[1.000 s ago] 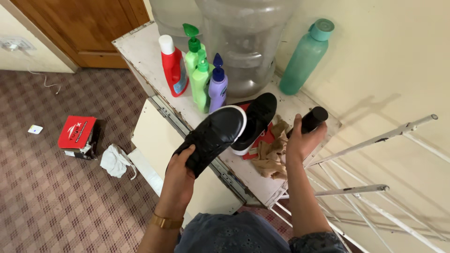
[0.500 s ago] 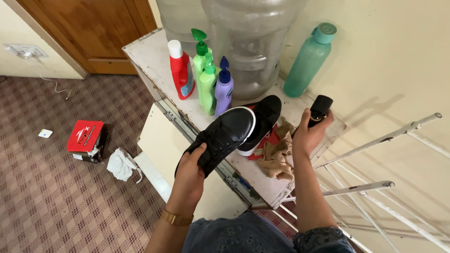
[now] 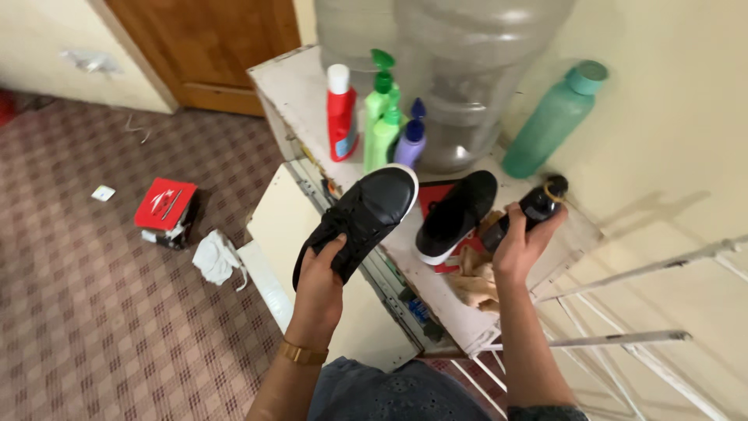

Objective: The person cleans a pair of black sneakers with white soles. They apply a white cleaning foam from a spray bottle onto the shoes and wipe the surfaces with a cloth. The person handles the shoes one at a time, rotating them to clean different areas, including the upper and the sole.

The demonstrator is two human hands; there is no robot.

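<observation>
Left hand (image 3: 321, 269) fingers wrapped around black shoe (image 3: 360, 218). Right hand (image 3: 520, 238) fingers gripping black bottle (image 3: 523, 214), just right of second shoe (image 3: 456, 214) on surface (image 3: 300, 86).

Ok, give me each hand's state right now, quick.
Left hand: closed, holding the black white-soled sneaker.
Right hand: closed, holding the small black cylindrical bottle.

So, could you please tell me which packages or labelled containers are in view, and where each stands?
Red box: on the carpet at left, flat, white mark on its lid.
Red bottle: on the white table, white cap, blue label.
Black bottle: cylindrical, held in the right hand.
</observation>
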